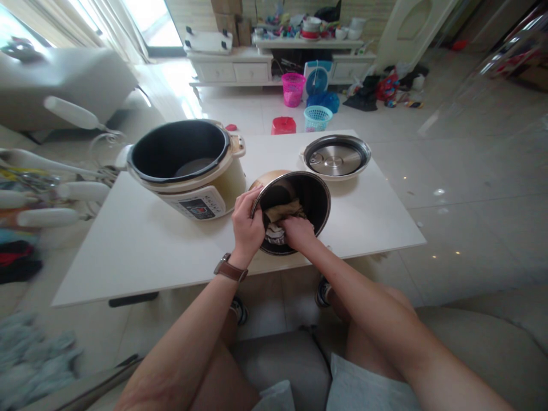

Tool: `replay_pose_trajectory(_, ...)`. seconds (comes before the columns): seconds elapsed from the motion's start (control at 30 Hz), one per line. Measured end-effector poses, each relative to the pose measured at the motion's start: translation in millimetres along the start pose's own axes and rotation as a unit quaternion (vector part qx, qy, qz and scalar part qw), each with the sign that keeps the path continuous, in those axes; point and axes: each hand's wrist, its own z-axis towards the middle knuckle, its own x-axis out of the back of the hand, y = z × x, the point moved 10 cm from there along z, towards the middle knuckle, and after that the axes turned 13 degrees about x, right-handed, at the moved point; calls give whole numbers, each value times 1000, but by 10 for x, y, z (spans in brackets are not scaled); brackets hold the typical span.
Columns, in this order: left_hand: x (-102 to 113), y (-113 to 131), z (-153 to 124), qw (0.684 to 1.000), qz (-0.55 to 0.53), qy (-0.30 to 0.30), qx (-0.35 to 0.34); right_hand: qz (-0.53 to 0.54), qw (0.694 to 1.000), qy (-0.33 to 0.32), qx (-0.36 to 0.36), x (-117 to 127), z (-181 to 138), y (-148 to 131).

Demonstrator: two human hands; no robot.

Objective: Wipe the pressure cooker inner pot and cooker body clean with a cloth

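Observation:
My left hand (249,222) grips the rim of a dark-lined inner pot (317,201), which is tilted so its mouth faces me. Inside the pot, my right hand (298,231) presses a crumpled cloth (282,211) of tan and striped fabric against the wall; its fingertips are partly hidden by the cloth. To the left stands the white electric cooker (194,200) without a lid, its dark inside showing and its control panel facing me. The round lid (336,158) lies with its metal underside up at the back right of the table.
A white table (141,257) carries these things, its near edge just before my knees. White-handled items (72,114) crowd the left side. Beyond the table are a red stool (283,125), a light blue basket (317,118) and a pink basket (293,89) on the floor.

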Motion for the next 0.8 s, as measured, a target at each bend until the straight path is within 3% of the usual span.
replay_pose_trajectory(0.6, 8, 4, 1, 1000, 13, 7, -6, 5, 1000, 9, 14, 17, -3, -20)
replay_pose_trajectory(0.7, 4, 1, 0, 1000, 10, 5, -3, 65, 997, 31, 26, 6, 18, -35)
replay_pose_trajectory(0.8, -5, 5, -6, 1000, 16, 2, 3, 221, 972, 80, 25, -33, 97, -87)
